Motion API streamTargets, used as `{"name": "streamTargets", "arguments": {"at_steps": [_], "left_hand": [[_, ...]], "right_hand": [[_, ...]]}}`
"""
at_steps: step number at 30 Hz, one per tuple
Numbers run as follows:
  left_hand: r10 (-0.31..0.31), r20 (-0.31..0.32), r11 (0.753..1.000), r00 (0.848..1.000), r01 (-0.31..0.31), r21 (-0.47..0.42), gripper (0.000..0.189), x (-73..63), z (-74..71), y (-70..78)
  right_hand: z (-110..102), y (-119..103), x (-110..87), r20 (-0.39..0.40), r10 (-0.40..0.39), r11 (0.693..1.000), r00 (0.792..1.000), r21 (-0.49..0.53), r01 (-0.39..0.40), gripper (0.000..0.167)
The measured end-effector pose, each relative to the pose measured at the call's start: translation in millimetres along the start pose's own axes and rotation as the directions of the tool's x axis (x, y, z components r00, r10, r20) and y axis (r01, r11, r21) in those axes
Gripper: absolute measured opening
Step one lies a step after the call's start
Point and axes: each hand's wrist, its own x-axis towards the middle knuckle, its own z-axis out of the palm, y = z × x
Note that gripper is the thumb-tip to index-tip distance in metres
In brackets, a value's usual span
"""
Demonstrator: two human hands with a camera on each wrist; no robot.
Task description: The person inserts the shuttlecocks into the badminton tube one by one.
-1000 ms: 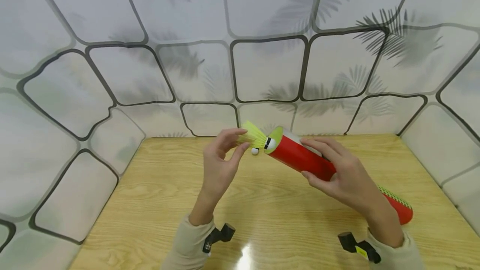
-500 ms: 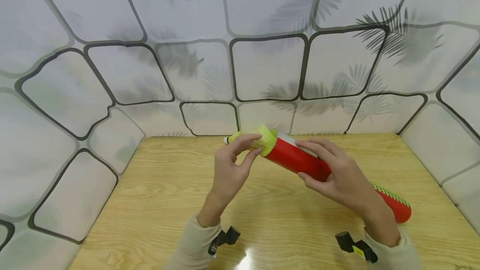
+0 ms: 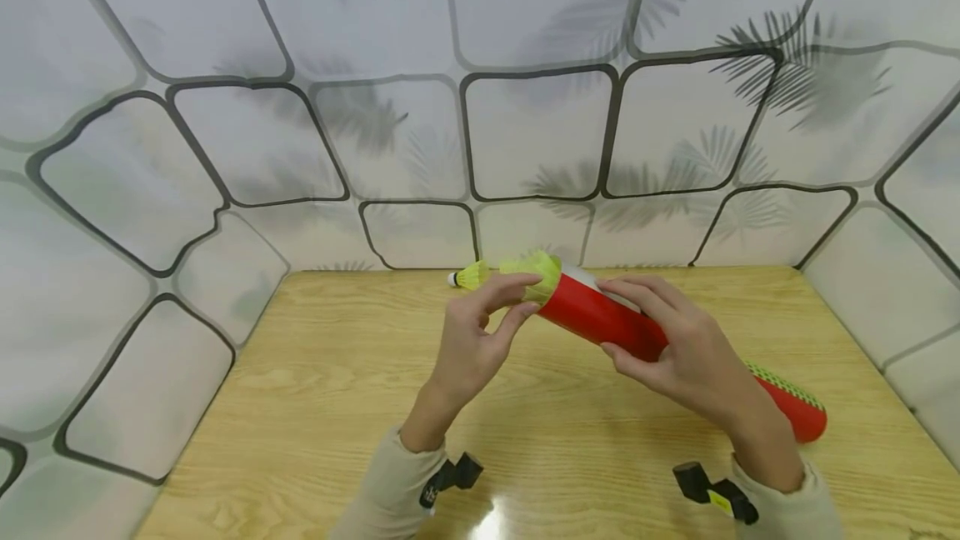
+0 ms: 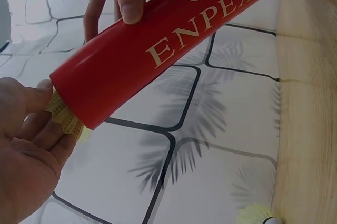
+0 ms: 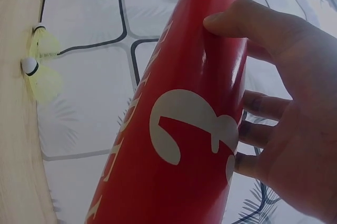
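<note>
My right hand (image 3: pixel 686 348) grips a long red shuttlecock tube (image 3: pixel 588 315), fingers on one side and thumb on the other. The tube slants with its mouth raised to the left; its far end, with a green checked band (image 3: pixel 787 386), emerges beyond my right wrist, low over the table. At the mouth, my left hand (image 3: pixel 476 344) pinches the yellow skirt of a shuttlecock (image 3: pixel 542 273). Most of that shuttlecock is inside the tube, its cork hidden. In the left wrist view, the skirt (image 4: pixel 66 116) protrudes from the rim between thumb and fingers.
Another yellow shuttlecock (image 3: pixel 468 276) lies at the table's back edge; the right wrist view shows two, an upper shuttlecock (image 5: pixel 46 42) and a lower shuttlecock (image 5: pixel 42 77). A patterned cloth wall (image 3: pixel 540 140) encloses the wooden table (image 3: pixel 337 390) at the back and sides.
My left hand has moved right, carrying the shuttlecock cork-first into the tube until only skirt shows. A loose shuttlecock has come into view left of my hand. My right hand stays nearly still.
</note>
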Motion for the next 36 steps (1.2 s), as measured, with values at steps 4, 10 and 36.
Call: {"name": "streamTargets", "arguments": {"at_steps": [4, 10, 36], "left_hand": [[-0.006, 0.006, 1.000, 1.000, 0.006, 0.008, 0.026, -0.4, 1.1, -0.6], [-0.023, 0.063, 0.999, 0.998, 0.025, -0.021, 0.024, -2.1, 3.2, 1.0], [-0.049, 0.220, 0.997, 0.974, 0.061, -0.045, 0.027, -1.5, 5.0, 2.2]], "right_hand": [[-0.6, -0.4, 1.3, -0.001, -0.004, 1.000, 1.000, -0.001, 0.004, 0.074], [-0.4, -1.3, 1.8, 0.003, -0.008, 1.000, 1.000, 0.005, 0.008, 0.073], [-0.4, 1.3, 0.5, 0.020, -0.007, 1.000, 1.000, -0.014, 0.008, 0.073]]}}
